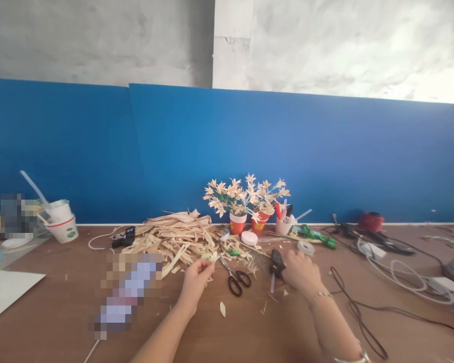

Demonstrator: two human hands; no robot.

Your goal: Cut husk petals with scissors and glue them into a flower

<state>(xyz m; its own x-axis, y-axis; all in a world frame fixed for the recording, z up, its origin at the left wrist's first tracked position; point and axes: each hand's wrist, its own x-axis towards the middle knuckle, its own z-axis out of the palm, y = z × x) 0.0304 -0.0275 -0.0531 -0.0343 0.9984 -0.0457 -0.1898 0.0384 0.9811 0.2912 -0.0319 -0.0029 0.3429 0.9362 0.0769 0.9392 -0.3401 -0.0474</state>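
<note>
We see both forearms rise from the bottom edge of the frame and lean in over the brown desk [249,343], with two hands at work near its lower middle. Our left hand [196,278] slants up and to the right from the lower centre, thumb and forefinger pinched together on a small pale flower [214,257], which sits just left of the frame's lower middle, above the desk. Our right hand [303,272] reaches up and to the left from the lower right, back of the hand upward and wrist crossed by a thin bracelet [321,295]. Its fingers are bent beside the black glue gun [276,263], right of centre; we cannot tell how far they are closed, or whether they grip it. Between the hands lie black-handled scissors [236,283], with a loose petal [222,309] below them. A heap of dry husk strips [177,231] spreads beyond our left hand.
</note>
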